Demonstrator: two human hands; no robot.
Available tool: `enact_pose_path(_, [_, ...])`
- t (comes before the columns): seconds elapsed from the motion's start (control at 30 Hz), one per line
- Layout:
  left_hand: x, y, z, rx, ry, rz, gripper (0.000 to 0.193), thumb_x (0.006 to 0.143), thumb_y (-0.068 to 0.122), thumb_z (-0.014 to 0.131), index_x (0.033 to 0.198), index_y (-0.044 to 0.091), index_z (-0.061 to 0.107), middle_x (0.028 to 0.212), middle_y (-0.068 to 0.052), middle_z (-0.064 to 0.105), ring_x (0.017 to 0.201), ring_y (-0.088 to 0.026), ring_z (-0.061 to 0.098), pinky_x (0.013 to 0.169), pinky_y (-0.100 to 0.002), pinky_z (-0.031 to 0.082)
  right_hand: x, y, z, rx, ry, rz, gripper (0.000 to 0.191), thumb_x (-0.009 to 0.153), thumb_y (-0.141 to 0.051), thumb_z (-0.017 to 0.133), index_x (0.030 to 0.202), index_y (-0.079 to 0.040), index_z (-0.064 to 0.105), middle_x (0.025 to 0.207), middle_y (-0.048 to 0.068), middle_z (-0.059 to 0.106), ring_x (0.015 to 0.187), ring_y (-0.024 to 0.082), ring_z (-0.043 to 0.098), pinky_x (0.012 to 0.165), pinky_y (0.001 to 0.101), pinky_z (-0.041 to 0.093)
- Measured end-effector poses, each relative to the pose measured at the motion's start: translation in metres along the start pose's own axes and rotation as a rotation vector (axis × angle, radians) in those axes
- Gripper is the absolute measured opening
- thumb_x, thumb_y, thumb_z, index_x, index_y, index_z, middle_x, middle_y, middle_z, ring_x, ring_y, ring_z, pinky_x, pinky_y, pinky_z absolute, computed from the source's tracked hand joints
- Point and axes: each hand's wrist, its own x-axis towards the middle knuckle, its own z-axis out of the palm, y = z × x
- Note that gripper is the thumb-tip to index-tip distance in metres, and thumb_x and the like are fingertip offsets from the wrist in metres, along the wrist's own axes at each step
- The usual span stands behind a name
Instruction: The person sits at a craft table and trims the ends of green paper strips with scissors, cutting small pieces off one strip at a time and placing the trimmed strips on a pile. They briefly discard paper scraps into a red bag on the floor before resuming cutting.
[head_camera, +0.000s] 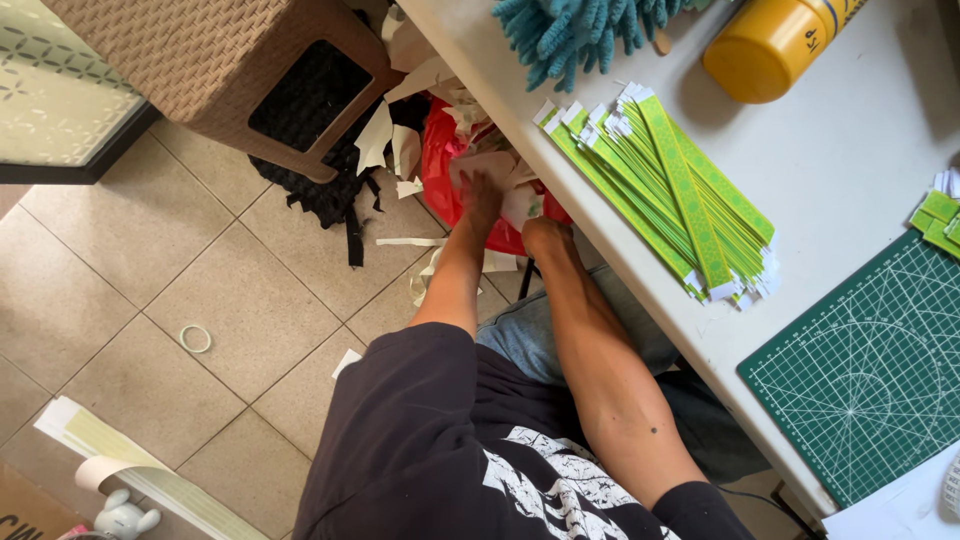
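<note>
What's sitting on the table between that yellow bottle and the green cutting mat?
In the head view, a fanned stack of green paper strips lies on the white table between the yellow bottle and the green cutting mat.

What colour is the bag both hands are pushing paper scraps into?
Red; the bag shows on the floor beside the table in the head view.

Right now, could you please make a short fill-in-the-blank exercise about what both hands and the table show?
1. Both hands, left hand and right hand, reach into a ____ plastic bag of paper scraps.
2. The stack of green paper strips lies on the ____ table.
3. The yellow bottle lies beside a fluffy ____ duster.

Missing words: red; white; blue
</note>
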Motion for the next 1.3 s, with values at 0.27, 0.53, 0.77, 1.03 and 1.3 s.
enact_pose_path(0.27, [0.010,0.017,0.012,-0.059,-0.076,0.174,0.052,0.094,0.031,0.062,0.138,0.005,0.056,0.133,-0.016,0.065,0.132,-0.040,0.051,0.113,-0.056,0.032,0.008,-0.005,0.003,-0.009,0.013,0.007,0.032,0.092,-0.006,0.064,0.123,-0.009,0.072,0.132,0.017,0.067,0.117,0.036,0.067,0.091,0.0525,0.056])
enact_pose_path(0.53, [0.005,0.005,0.018,-0.137,-0.164,0.362,0.054,0.094,0.033,0.061,0.140,0.006,0.055,0.132,-0.016,0.067,0.132,-0.041,0.051,0.113,-0.058,0.030,0.016,0.000,0.002,-0.001,0.018,0.003,0.031,0.092,-0.006,0.065,0.121,-0.008,0.073,0.130,0.017,0.068,0.116,0.037,0.068,0.090,0.0526,0.057])
enact_pose_path(0.77, [0.033,-0.001,0.007,-0.301,-0.071,0.282,0.055,0.094,0.034,0.061,0.141,0.007,0.053,0.130,-0.016,0.068,0.132,-0.041,0.050,0.112,-0.059,0.028,0.020,0.005,-0.003,0.037,0.018,0.008,0.030,0.091,-0.006,0.065,0.120,-0.007,0.073,0.129,0.018,0.068,0.115,0.037,0.068,0.090,0.0526,0.057])
enact_pose_path(1.03, [0.143,0.038,-0.040,-0.113,-0.094,0.039,0.056,0.095,0.036,0.060,0.142,0.007,0.051,0.129,-0.015,0.069,0.132,-0.042,0.050,0.112,-0.061,0.026,0.028,0.014,-0.018,0.104,0.008,0.017,0.029,0.091,-0.005,0.066,0.119,-0.006,0.074,0.128,0.019,0.068,0.114,0.037,0.068,0.089,0.0527,0.057])
enact_pose_path(1.3, [0.186,0.070,-0.042,-0.031,-0.114,-0.040,0.058,0.095,0.038,0.060,0.144,0.008,0.050,0.127,-0.015,0.071,0.132,-0.043,0.050,0.111,-0.063,0.024,0.056,0.032,-0.018,0.156,0.010,-0.020,0.028,0.091,-0.005,0.066,0.117,-0.005,0.075,0.127,0.020,0.069,0.113,0.038,0.069,0.089,0.0527,0.057])
